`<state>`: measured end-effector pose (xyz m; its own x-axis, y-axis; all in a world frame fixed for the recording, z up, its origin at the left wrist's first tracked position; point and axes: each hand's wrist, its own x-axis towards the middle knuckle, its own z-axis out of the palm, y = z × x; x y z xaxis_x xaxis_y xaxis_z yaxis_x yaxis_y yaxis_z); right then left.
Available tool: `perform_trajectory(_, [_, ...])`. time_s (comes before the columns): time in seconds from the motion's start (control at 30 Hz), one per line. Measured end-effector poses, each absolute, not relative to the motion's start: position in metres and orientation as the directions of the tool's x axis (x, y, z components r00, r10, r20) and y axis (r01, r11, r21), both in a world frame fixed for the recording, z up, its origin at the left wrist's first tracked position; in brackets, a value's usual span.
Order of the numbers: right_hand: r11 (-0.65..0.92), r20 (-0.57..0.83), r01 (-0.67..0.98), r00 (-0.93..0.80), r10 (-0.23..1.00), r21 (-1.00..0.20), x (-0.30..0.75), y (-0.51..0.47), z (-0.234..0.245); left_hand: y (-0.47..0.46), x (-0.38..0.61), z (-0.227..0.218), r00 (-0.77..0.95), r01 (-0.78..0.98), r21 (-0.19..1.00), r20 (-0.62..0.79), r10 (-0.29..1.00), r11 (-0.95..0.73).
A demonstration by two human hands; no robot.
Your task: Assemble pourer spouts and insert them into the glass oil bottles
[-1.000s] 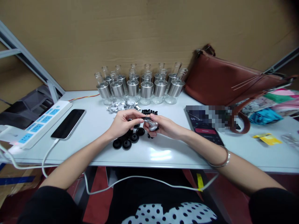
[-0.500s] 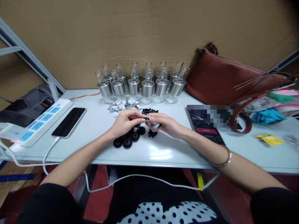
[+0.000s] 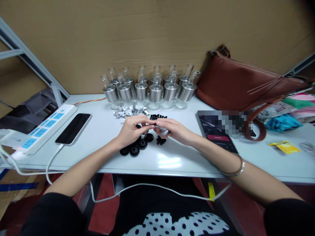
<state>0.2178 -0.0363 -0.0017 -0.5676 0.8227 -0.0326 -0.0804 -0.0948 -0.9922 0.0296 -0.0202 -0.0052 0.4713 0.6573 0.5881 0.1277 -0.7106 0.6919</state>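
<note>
Tan cardboard-like backing fills everything beyond the grip, and beneath it runs a glossy white tabletop, light glaring off it just nearer the body than the hands. Right hand has the prize: a rounded, silvery metal piece, curled in the fingers above the surface. Left hand meets it, thumb and fingers brought narrow at the edge; whatever sits between those fingertips is hidden, no telling. Looks like one hand steadies while the other does the fine work. Just below the left hand, glossy black round discs; beneath the right, tiny black pieces, probably set close for easy picking. Beyond the left hand lies a loose pile of shiny silver metal parts. Farther out, clear glass bottles with brushed-metal sleeves stand upright in rows, presumably pushed back for working space. Well right of the grip, a reddish-brown leather bag; well left, a white power strip with blue sockets; down below, red flooring.
</note>
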Motion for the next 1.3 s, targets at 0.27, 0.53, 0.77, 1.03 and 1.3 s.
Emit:
perform_trajectory(0.27, [-0.019, -0.012, -0.007, -0.547, 0.837, -1.0, 0.2175, -0.035, -0.0021, -0.0229, 0.0295, -0.0001, 0.491, 0.231, 0.698, 0.517, 0.701, -0.677])
perform_trajectory(0.53, [0.037, 0.051, -0.036, -0.541, 0.839, -0.999, 0.2183, -0.038, -0.0032, -0.0174, 0.0258, -0.0009, 0.455, 0.3, 0.387, 0.745, 0.488, -0.872])
perform_trajectory(0.77, [0.009, 0.036, -0.054, -0.529, 0.848, -0.999, 0.216, -0.0394, -0.0023, -0.0171, 0.0255, -0.0032, 0.465, 0.224, 0.45, 0.73, 0.501, -0.864])
perform_trajectory(1.03, [-0.041, 0.029, -0.109, -0.576, 0.817, -0.993, 0.2145, -0.0375, -0.0048, -0.0203, 0.0271, -0.0008, 0.44, 0.156, 0.618, 0.655, 0.614, -0.771])
perform_trajectory(1.3, [-0.216, -0.082, -0.143, -0.621, 0.779, -0.966, 0.2143, -0.0406, 0.0006, -0.0192, 0.0268, -0.0009, 0.443, 0.105, 0.657, 0.642, 0.626, -0.747])
